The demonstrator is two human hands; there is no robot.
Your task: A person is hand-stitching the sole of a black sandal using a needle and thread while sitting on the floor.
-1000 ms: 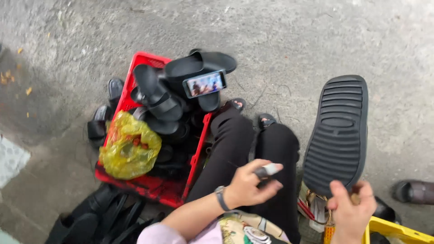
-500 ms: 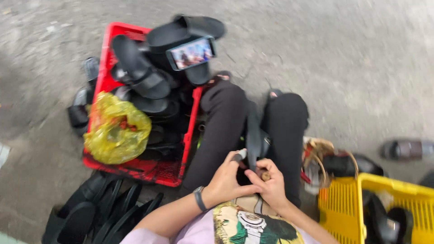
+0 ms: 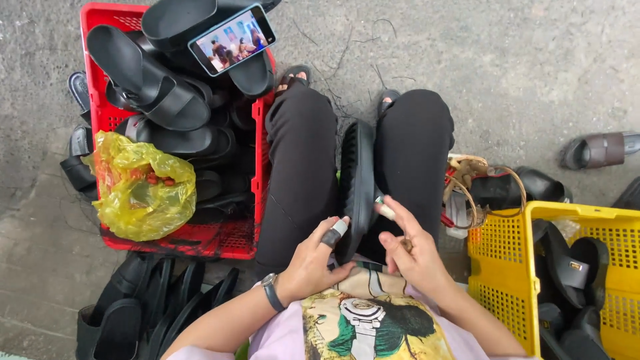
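Note:
A black slide sandal stands on its edge between my knees, sole ribs facing left. My left hand, with tape on one finger and a watch on the wrist, grips the sandal's near end from the left. My right hand touches the same sandal from the right, with a small pale tool or taped fingertip against its edge; I cannot tell which. Both legs are in black trousers.
A red crate at my left is heaped with black sandals, a yellow plastic bag and a phone playing video. A yellow basket with sandals stands at my right. More sandals lie on the concrete; a brown one lies far right.
The sandal held up sole-out in my right hand has come down between my knees on its edge. Both hands have closed in on it, and the camera has tilted lower.

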